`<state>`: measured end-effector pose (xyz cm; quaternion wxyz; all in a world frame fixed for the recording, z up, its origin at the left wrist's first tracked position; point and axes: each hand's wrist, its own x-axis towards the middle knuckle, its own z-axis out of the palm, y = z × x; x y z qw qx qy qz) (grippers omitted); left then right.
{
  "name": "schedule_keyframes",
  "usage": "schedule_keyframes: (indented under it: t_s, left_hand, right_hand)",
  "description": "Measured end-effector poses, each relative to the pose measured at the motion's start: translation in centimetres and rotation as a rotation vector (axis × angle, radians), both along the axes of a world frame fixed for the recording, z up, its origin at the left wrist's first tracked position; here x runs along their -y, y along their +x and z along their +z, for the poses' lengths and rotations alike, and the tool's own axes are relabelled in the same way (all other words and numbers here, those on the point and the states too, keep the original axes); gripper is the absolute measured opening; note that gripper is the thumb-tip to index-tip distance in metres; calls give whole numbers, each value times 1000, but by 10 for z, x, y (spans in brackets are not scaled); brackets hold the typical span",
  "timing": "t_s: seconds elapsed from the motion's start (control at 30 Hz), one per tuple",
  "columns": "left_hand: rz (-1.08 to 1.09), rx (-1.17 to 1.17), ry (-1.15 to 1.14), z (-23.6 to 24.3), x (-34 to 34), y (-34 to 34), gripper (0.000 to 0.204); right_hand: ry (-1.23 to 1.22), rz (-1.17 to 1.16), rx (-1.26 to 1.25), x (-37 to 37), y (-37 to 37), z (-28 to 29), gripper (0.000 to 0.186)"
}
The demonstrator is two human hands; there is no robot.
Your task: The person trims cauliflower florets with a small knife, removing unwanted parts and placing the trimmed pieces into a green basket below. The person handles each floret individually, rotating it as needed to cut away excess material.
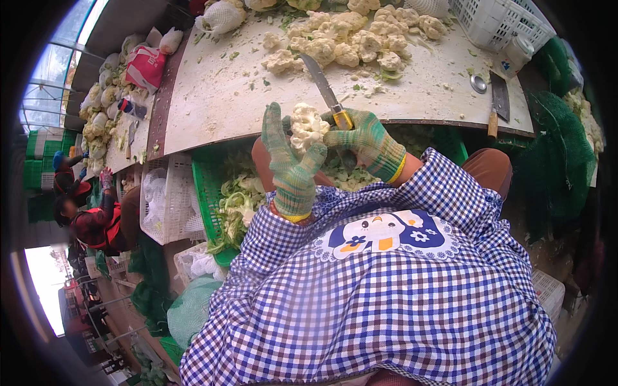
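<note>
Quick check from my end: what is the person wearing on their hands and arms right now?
Both the left hand and right hand wear green speckled knit gloves with yellow-edged cuffs. The arms are covered by blue-and-white checked sleeves of a smock that has a cartoon print on its front.

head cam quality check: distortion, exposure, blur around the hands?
Head view: heavy fisheye, with a black rim and the table edge bowed. Daylight is soft and even, with no hard shadows. The opening at the left is blown out white. Left hand, right hand, cauliflower piece and knife are sharp; the people at far left are small and soft.
</note>
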<state>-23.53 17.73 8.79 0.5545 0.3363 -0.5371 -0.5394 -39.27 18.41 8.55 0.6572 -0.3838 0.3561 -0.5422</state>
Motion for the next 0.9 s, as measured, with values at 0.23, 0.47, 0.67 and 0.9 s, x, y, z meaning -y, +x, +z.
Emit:
schedule_keyframes:
  t_s: [0.23, 0.47, 0.67, 0.9]
  left_hand:
    - [-40, -414, 187, 42, -19, 115, 72]
    - [323, 57, 97, 45, -45, 206, 63]
    - [110, -123, 184, 20, -38, 174, 72]
    - [-183, -24, 315, -6, -10, 72, 78]
  right_hand:
    - [-65, 263, -380, 23, 87, 44, 28]
    - [-470, 355, -1078, 27, 143, 49, 36]
    - [-443, 319, -885, 1, 119, 51, 40]
    - [-356, 31, -794, -7, 47, 27, 52]
